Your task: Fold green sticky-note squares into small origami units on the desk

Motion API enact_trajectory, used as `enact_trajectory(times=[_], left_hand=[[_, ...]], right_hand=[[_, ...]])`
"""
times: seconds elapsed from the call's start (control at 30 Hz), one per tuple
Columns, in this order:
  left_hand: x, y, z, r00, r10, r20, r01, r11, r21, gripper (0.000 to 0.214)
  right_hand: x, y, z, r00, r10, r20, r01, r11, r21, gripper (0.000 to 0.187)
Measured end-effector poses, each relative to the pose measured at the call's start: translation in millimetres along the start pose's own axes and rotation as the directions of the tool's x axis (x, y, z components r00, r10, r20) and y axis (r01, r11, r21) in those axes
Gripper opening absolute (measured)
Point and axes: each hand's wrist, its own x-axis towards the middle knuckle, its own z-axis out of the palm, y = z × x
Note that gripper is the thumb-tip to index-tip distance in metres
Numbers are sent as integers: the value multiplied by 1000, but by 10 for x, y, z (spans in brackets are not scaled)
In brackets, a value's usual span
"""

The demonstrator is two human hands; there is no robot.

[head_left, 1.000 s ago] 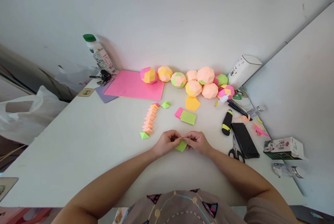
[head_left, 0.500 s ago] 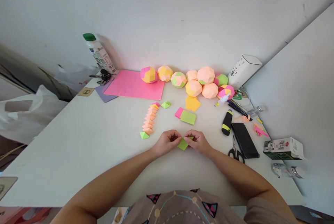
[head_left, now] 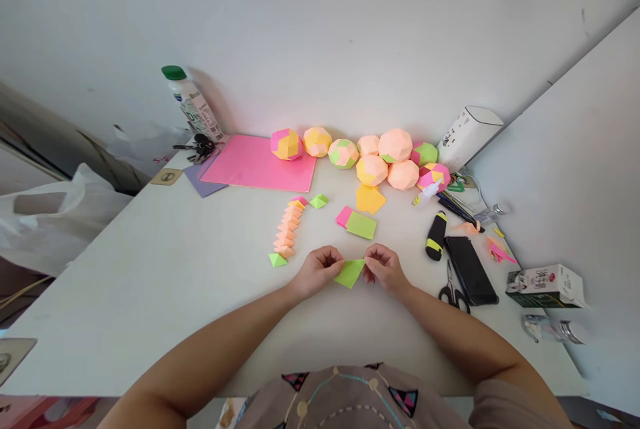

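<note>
Between my hands, just above the near part of the table, is a small piece of green paper [head_left: 350,274] with a point facing down. My left hand [head_left: 320,270] pinches its left corner between thumb and finger. At the upper right corner, my right hand [head_left: 386,270] pinches the paper with its fingertips. Beyond them lies a stack of green paper slips [head_left: 361,224] with a pink slip [head_left: 343,216] poking out. To the left is a row of folded peach paper pieces [head_left: 287,228], with a green folded piece [head_left: 277,260] at its near end.
Several faceted paper balls [head_left: 395,145] line the wall, beside a pink sheet [head_left: 260,162] and an orange paper [head_left: 371,199]. On the right are scissors [head_left: 454,292], a black phone [head_left: 471,270], a black-and-yellow tool [head_left: 436,236] and a milk carton [head_left: 545,286]. A bottle [head_left: 195,106] stands back left.
My right hand has shifted slightly right and now grips the paper at its corner, so more of the green paper shows. My left hand still pinches the left corner.
</note>
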Motion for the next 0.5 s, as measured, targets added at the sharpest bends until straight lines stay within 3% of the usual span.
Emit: enact_trajectory(times=[0.13, 0.27, 0.5], left_hand=[[5, 2, -4, 1000, -15, -26, 14, 999, -29, 23], [0, 16, 7, 999, -20, -29, 19, 999, -36, 24], [-3, 10, 3, 998, -27, -62, 21, 995, -95, 22]], right_hand=[[-2, -9, 3, 999, -34, 13, 34, 998, 48, 20], [-18, -14, 19, 997, -32, 72, 37, 996, -77, 23], [-29, -25, 16, 999, -34, 27, 35, 997, -72, 26]])
